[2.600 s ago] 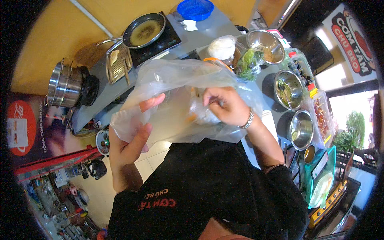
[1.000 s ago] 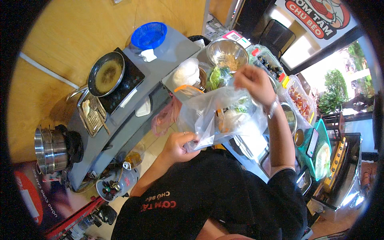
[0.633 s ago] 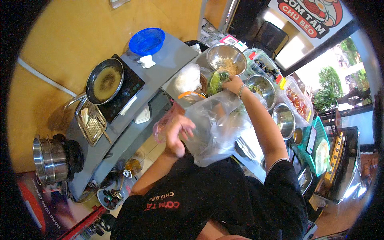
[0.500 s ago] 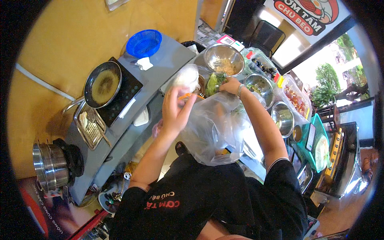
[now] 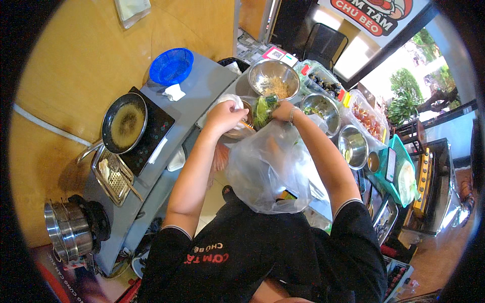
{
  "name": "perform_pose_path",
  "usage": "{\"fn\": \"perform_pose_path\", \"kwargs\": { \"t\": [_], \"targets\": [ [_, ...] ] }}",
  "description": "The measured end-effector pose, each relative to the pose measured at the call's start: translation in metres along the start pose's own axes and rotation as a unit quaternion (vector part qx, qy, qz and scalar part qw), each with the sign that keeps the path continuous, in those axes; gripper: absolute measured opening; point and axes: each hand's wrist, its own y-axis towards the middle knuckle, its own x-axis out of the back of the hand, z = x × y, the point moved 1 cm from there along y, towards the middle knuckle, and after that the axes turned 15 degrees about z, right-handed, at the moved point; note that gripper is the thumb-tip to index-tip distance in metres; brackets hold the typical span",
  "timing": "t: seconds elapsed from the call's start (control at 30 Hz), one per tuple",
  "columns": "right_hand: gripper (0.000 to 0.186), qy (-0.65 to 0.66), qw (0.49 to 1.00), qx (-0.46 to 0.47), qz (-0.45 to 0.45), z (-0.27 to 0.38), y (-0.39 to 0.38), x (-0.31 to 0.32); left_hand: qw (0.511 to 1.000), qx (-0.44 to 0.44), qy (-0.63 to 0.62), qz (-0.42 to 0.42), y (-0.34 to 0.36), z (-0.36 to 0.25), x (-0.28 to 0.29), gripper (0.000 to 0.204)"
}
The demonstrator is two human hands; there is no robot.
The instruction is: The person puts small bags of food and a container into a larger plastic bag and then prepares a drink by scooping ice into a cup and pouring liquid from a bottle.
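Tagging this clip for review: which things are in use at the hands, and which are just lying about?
Seemingly in use: white bundle, at the left hand; clear plastic bag and leafy greens, at the right hand.

Lying about: frying pan; blue basket; steel pot; phone.

The plastic bag (image 5: pixel 268 166) in the middle of the frame is showing a milky, see-through white, and the leafy greens (image 5: pixel 263 111) above it are mixing pale and dark green. At lower centre, the shirt (image 5: pixel 303 247) is showing black, with white-striped cuffs and red and cream lettering. At upper left, a basket (image 5: pixel 172 68) is standing out bright blue against the yellow-tan wall (image 5: pixel 187 22); below, a silver tray (image 5: pixel 119 183) is showing a dotted pattern.
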Motion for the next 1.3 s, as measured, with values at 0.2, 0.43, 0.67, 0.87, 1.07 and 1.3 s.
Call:
{"fn": "perform_pose_path", "kwargs": {
  "t": [0.2,0.43,0.67,0.87,1.07,1.3],
  "targets": [
    [0.020,0.212,0.966,0.149,-0.016,-0.022,0.019,0.002,0.972,-0.052,-0.216,0.074,0.027,0.018,-0.006,0.031],
    [0.021,0.420,0.854,0.304,0.031,0.055,-0.031,-0.001,0.961,-0.081,-0.232,0.125,0.054,0.034,-0.017,0.031],
    [0.020,0.517,0.800,0.303,0.002,0.064,-0.035,-0.020,0.943,-0.073,-0.282,0.164,0.053,0.026,-0.009,0.042],
    [0.029,0.345,0.913,0.208,-0.064,0.089,-0.008,-0.035,0.997,-0.078,-0.021,0.002,0.028,0.014,0.002,0.038],
    [0.035,0.340,0.925,0.172,-0.018,0.095,0.009,-0.028,0.924,-0.212,0.133,-0.289,-0.080,-0.071,0.019,0.034],
    [0.032,0.437,0.865,0.234,-0.075,0.130,-0.013,-0.015,0.944,-0.278,0.150,-0.096,-0.163,-0.091,-0.101,0.034]
  ]
}}
